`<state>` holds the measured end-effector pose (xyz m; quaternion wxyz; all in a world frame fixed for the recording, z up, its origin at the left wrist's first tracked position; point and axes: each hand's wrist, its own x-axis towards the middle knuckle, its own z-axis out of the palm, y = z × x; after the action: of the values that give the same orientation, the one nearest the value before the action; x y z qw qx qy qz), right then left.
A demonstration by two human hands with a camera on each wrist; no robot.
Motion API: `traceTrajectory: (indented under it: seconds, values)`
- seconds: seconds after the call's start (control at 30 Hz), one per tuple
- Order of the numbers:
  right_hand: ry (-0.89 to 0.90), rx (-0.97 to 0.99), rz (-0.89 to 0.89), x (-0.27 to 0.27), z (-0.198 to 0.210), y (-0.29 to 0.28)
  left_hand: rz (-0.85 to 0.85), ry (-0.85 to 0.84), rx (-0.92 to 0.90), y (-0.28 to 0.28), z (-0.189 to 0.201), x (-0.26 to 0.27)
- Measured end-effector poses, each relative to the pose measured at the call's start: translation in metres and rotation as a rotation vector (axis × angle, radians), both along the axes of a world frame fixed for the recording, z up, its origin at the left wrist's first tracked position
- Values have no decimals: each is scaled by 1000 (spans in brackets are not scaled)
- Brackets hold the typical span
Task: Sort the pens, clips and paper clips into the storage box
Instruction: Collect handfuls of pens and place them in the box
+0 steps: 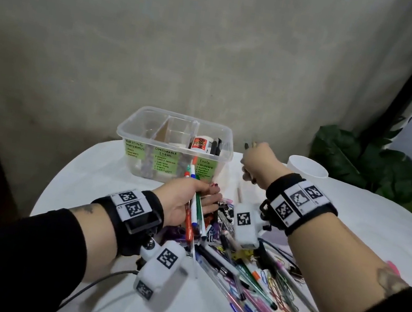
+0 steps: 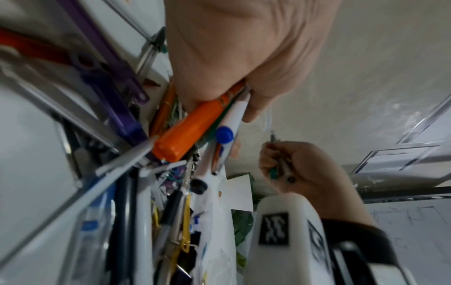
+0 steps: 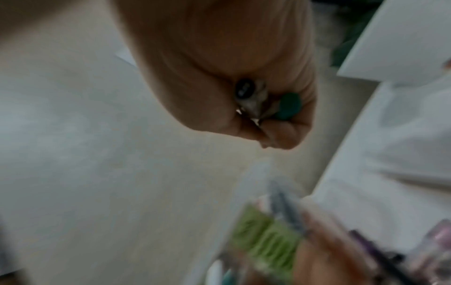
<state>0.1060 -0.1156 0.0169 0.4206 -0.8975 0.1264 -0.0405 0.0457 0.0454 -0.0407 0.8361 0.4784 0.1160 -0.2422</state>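
Fingers of my left hand curl round a bundle of pens, orange, green and white, held just above the pile of pens and paper clips on the desk. Behind it stands the clear storage box, its left compartment labelled for writing materials. My right hand is fisted round a few more pens, raised just right of the box. I judge I'm mid-collection of pens; next, both bundles need carrying over the rim into that left compartment.
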Motion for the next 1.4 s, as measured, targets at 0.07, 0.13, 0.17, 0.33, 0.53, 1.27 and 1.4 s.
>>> traceTrajectory:
  seconds: [0.07, 0.13, 0.17, 0.33, 0.53, 1.27, 1.4]
  values:
    - [-85, 42, 73, -20, 11, 13, -27, -34, -71, -6, 13, -5]
    - [-107, 98, 173, -38, 16, 28, -28, -93, -126, -9, 29, -9]
    - [-95, 118, 222, -47, 17, 36, -15, -125, -138, -7, 37, -8]
    - [-167, -187, 430, -65, 19, 60, 57, -159, -161, 2, 53, 7]
    - [-147, -244, 599, -59, 22, 82, 81, -141, -117, 24, 54, 22]
    - [-168, -431, 511, -4, -17, 68, 500, -619, 1043, 90, 60, 180]
    - [-179, -468, 502, -5, -18, 69, 832, -862, 758, 84, 72, 182]
